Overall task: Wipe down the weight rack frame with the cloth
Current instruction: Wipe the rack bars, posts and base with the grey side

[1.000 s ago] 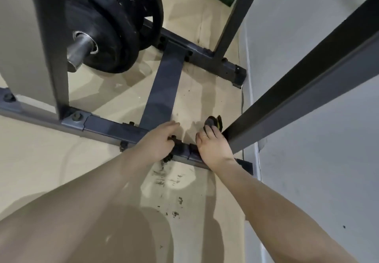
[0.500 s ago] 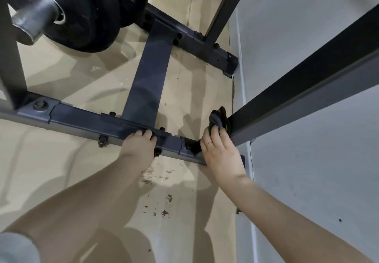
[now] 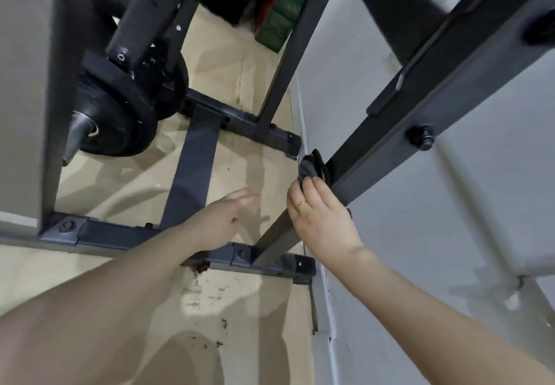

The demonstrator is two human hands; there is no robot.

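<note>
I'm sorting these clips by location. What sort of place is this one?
Probably a home or small gym corner. A dark steel rack frame stands beside a pale wall, black weight plates sit on a bar, and cardboard sheets cover the floor.

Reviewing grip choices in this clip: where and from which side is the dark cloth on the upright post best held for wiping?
Grip the cloth by the bunched part nearest the right hand, coming from the floor side, left of the slanted upright post. It sits pressed against that face, so fingers behind it would keep it flat on the metal. The wall side looks too tight.
</note>
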